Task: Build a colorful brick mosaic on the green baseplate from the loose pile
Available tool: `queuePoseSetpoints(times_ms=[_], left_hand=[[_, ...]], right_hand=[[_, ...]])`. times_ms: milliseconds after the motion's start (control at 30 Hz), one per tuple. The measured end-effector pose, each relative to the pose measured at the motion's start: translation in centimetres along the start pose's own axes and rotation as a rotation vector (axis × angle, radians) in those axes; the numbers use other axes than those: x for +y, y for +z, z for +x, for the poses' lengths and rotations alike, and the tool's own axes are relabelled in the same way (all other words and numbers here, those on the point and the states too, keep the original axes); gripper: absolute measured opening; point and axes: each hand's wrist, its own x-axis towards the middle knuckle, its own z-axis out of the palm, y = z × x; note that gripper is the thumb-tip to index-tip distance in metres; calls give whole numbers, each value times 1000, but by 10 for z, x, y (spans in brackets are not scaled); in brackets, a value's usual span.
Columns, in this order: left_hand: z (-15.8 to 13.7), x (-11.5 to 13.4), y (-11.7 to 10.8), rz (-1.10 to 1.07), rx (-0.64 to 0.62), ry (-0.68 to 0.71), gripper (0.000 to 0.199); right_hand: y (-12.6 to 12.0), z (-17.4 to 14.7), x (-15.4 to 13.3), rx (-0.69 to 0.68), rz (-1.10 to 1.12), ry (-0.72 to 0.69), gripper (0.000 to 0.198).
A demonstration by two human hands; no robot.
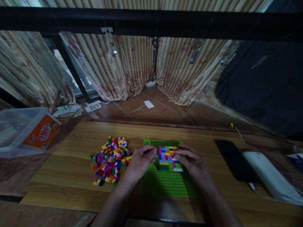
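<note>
A block built of multicoloured toy bricks [167, 157] stands on a green studded baseplate [165, 186]. My left hand [143, 159] is beside the block's left edge, thumb and fingertips pinched together. Whatever may be between those fingertips is too small to make out. On the opposite side, my right hand [195, 164] grips the block's right part, its fingers bent over the edge and top. Left of the baseplate lies a loose heap of small coloured bricks [111, 160].
A black phone [236, 160] and a white device with a cable [272, 176] lie at the right on the wooden table [63, 170]. Beyond the left end stands a clear plastic bin [21, 126] with an orange label. Striped curtains [132, 66] hang behind.
</note>
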Motion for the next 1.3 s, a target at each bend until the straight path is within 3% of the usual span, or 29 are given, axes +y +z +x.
queuePoseSetpoints(times_ms=[433,700,1067,1167,1300], left_hand=[[0,-7,0,81,-22,18,21],[-2,-10,5,117,-20,29,26],[-7,-6,8,57,-18,38,15],[-5,-5,5,1,26,72,14],[-3,6,-13,-119,180,130,17]], right_hand=[[6,-1,5,57,102,122,28],[6,0,0,16,96,173,34],[0,1,-7,-21,81,252,41],[-4,0,-19,117,4,284,46],[7,-10,-43,353,-128,20,29]])
